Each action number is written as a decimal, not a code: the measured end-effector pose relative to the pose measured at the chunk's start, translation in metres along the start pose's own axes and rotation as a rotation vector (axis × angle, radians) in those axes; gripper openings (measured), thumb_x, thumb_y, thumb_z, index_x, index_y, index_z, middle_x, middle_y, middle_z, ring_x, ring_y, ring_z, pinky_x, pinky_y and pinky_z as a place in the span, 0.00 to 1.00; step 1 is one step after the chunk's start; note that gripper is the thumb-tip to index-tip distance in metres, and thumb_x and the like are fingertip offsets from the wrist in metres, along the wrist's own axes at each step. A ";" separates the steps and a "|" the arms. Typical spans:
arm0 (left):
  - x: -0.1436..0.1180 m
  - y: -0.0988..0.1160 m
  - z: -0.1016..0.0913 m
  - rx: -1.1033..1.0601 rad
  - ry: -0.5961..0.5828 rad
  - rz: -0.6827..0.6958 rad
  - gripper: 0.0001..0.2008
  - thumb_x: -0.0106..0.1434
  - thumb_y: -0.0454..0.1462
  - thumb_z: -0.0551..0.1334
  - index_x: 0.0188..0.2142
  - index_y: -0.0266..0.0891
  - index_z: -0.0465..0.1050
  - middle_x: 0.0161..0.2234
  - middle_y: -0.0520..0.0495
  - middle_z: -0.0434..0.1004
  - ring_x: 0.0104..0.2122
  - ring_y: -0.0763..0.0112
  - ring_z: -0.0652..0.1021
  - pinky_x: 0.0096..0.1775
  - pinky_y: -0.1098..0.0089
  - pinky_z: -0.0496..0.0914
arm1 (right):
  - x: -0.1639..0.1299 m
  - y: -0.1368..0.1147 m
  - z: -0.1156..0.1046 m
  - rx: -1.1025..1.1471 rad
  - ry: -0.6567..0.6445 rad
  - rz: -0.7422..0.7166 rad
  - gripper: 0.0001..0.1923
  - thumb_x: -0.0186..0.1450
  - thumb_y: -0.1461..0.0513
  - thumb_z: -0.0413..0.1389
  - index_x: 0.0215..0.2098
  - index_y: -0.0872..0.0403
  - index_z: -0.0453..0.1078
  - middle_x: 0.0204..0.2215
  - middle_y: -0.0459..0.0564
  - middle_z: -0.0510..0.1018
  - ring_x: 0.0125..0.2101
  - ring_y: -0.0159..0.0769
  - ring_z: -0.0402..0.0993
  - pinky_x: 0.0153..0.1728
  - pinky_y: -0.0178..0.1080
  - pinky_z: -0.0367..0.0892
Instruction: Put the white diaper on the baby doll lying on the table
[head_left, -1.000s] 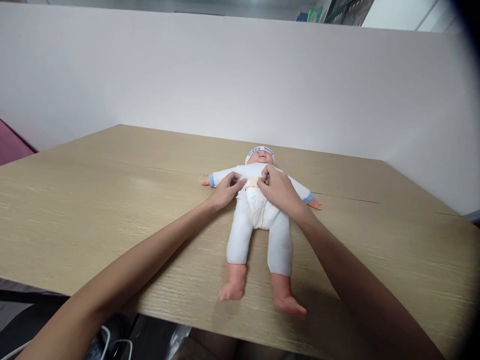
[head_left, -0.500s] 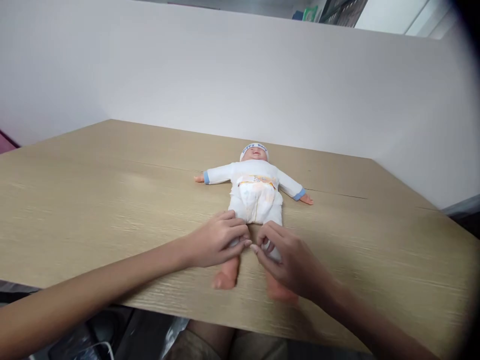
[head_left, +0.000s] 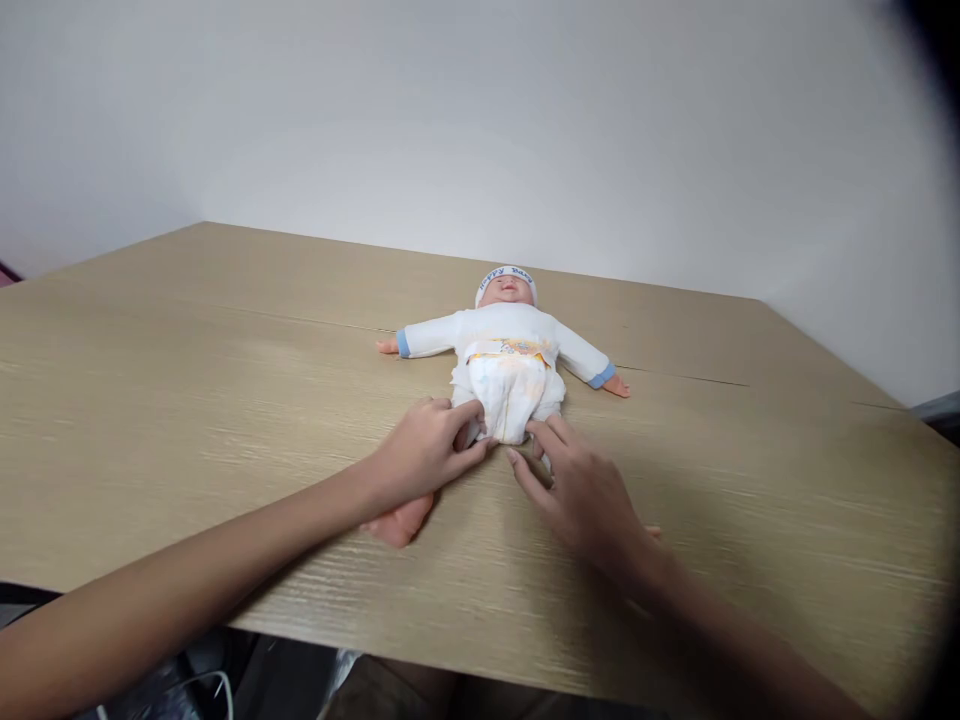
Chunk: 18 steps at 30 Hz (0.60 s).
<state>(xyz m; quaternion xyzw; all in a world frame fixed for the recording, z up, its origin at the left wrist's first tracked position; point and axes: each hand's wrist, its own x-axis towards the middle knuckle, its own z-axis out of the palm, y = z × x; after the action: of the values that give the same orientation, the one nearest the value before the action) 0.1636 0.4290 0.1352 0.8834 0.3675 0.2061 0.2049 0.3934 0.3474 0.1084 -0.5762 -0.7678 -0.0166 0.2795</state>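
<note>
A baby doll (head_left: 510,322) in a white top with blue cuffs and a lettered headband lies on its back, head away from me. It wears a white diaper (head_left: 508,395) with an orange-printed waistband. My left hand (head_left: 427,450) has its fingers curled over the diaper's left leg edge, its thumb by the crotch. At the right leg edge, the fingers of my right hand (head_left: 585,490) are hooked on the diaper, the thumb a little apart. The doll's left-side foot (head_left: 401,522) shows below my left wrist; the other leg is mostly hidden under my right hand.
The doll lies on a wood-grain table (head_left: 225,400) with seams across its surface. A pale wall (head_left: 480,130) stands behind the far edge. Below the near edge are my lap and a white cable (head_left: 225,690).
Both hands have moved up from the doll's lower legs to the diaper's leg edges. The doll's legs are now spread wider. The view has tilted slightly down.
</note>
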 end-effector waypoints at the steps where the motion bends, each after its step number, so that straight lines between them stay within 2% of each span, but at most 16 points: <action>1: 0.000 0.000 0.000 0.007 0.001 0.003 0.17 0.77 0.49 0.64 0.35 0.43 0.66 0.29 0.51 0.69 0.31 0.63 0.70 0.35 0.63 0.59 | -0.002 0.000 0.000 0.017 -0.005 0.007 0.07 0.78 0.55 0.59 0.48 0.49 0.71 0.41 0.51 0.78 0.37 0.45 0.76 0.34 0.45 0.63; 5: -0.001 -0.005 0.000 -0.031 0.003 0.022 0.13 0.76 0.44 0.64 0.35 0.43 0.67 0.28 0.52 0.70 0.31 0.64 0.70 0.36 0.63 0.59 | -0.005 -0.001 -0.001 0.094 -0.012 0.041 0.11 0.78 0.54 0.59 0.55 0.49 0.72 0.48 0.53 0.79 0.44 0.48 0.79 0.41 0.47 0.71; 10: -0.004 -0.006 -0.001 -0.113 0.059 0.064 0.11 0.75 0.39 0.64 0.34 0.42 0.68 0.30 0.52 0.71 0.32 0.66 0.71 0.37 0.64 0.63 | -0.005 -0.007 -0.003 0.201 -0.034 0.126 0.12 0.78 0.55 0.59 0.56 0.49 0.73 0.55 0.55 0.78 0.51 0.49 0.79 0.50 0.49 0.75; 14: -0.005 -0.004 -0.001 -0.164 0.135 0.108 0.03 0.75 0.37 0.64 0.44 0.41 0.77 0.47 0.46 0.77 0.45 0.64 0.78 0.47 0.62 0.72 | -0.005 -0.011 -0.005 0.225 -0.040 0.165 0.14 0.78 0.54 0.58 0.58 0.49 0.73 0.60 0.55 0.76 0.55 0.49 0.78 0.55 0.50 0.75; 16: -0.005 -0.004 0.000 -0.170 0.151 0.121 0.05 0.75 0.37 0.65 0.48 0.42 0.79 0.55 0.44 0.76 0.51 0.61 0.79 0.52 0.61 0.73 | -0.005 -0.012 -0.005 0.234 -0.031 0.165 0.14 0.78 0.54 0.58 0.58 0.49 0.73 0.62 0.55 0.76 0.56 0.49 0.78 0.56 0.51 0.75; 18: -0.006 -0.005 0.000 -0.162 0.153 0.129 0.06 0.76 0.38 0.64 0.49 0.43 0.79 0.59 0.43 0.76 0.54 0.59 0.79 0.54 0.59 0.74 | -0.005 -0.012 -0.005 0.243 -0.024 0.155 0.14 0.78 0.55 0.58 0.59 0.49 0.73 0.62 0.55 0.76 0.56 0.50 0.77 0.58 0.51 0.74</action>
<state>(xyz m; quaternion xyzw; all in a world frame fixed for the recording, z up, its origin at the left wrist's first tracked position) 0.1567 0.4275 0.1309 0.8675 0.3065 0.3147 0.2334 0.3859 0.3374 0.1133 -0.5959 -0.7208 0.1048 0.3383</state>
